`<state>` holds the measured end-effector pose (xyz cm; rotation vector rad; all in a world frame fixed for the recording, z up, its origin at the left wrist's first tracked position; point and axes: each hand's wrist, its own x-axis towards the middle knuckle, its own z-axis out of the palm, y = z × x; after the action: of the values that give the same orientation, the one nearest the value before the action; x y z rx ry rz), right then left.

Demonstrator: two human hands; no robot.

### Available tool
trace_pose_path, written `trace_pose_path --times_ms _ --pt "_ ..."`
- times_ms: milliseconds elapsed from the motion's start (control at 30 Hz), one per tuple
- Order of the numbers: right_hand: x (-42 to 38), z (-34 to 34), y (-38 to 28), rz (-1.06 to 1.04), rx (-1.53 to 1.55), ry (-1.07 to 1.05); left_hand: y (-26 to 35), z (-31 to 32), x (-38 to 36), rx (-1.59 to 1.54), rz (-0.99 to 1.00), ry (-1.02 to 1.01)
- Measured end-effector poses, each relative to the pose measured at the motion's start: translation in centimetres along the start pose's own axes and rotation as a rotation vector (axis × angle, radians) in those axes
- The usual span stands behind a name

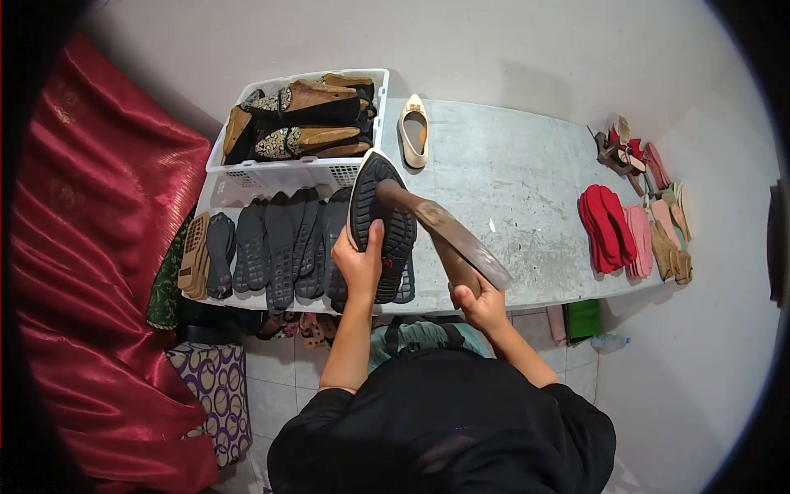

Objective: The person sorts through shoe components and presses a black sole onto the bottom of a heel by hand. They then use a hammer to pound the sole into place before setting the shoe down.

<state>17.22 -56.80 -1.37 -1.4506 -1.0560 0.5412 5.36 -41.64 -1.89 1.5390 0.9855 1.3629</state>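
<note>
My left hand point(360, 262) is wrapped round a shoe with a pale edge, its black ribbed sole point(380, 235) turned up toward me. The thumb lies across the sole. In my right hand point(480, 306) is a shoemaker's hammer point(448, 229), gripped by its wooden handle. The round face of the hammer head appears to touch the sole's upper part, while the long flared end points down to the right. Behind the shoe, several dark grey soles point(280, 243) are lined up along the table's front edge.
A white plastic crate point(304, 171) of patterned black shoes on wooden lasts stands at the back left. One cream shoe point(414, 136) is beside it on the worn table point(510, 181). Red soles point(607, 229) and pink ones lie at the right. A red cloth point(107, 247) hangs at left.
</note>
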Motion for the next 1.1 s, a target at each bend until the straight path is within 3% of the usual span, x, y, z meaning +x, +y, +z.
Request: trace_pose_path --times_ms 33,167,200,300,367,433,500,567,633,700,833,900,967,1100 --pt "-0.5 0.3 0.6 -0.062 0.086 0.069 -0.1 0.0 0.0 0.001 -0.005 -0.003" --pt "-0.2 0.2 1.8 0.039 -0.044 0.018 -0.5 0.0 -0.3 -0.092 0.012 0.009" --pt "0.1 0.4 1.5 0.062 0.058 0.028 -0.8 0.2 -0.1 -0.109 -0.004 0.019" --pt "0.3 1.6 0.9 -0.048 0.237 0.044 -1.0 0.5 -0.4 -0.071 0.025 0.025" --pt "0.9 2.3 2.0 -0.139 0.173 0.130 -0.3 0.5 -0.8 -0.046 0.008 -0.010" --pt "1.8 0.8 -0.2 0.022 -0.086 0.042 0.0 0.7 -0.9 -0.074 -0.071 -0.058" --pt "1.7 1.0 -0.5 0.016 -0.080 0.050 -1.0 0.7 -1.0 -0.028 -0.054 -0.059" --pt "1.3 1.8 0.3 -0.007 0.201 0.063 -1.6 0.7 -0.7 0.011 -0.034 -0.047" --pt "1.1 1.9 0.6 -0.038 0.288 0.047 -1.7 0.5 -0.8 -0.018 -0.004 -0.015" --pt "1.5 0.9 0.2 0.029 -0.064 0.035 -1.6 0.4 -0.7 0.022 -0.027 -0.016" --pt "-0.2 1.6 0.8 0.236 0.214 0.022 -2.3 0.1 -0.5 -0.051 -0.024 0.044" --pt "-0.6 2.0 0.9 0.182 0.256 0.042 -2.0 -0.3 -0.3 -0.040 -0.036 0.034" --pt "-0.1 1.8 -0.6 0.013 -0.083 0.062 -0.9 -0.3 0.2 0.023 0.047 0.073" --pt "-1.1 2.3 1.0 0.029 0.069 0.115 -1.7 -0.2 0.3 -0.087 -0.022 0.130"
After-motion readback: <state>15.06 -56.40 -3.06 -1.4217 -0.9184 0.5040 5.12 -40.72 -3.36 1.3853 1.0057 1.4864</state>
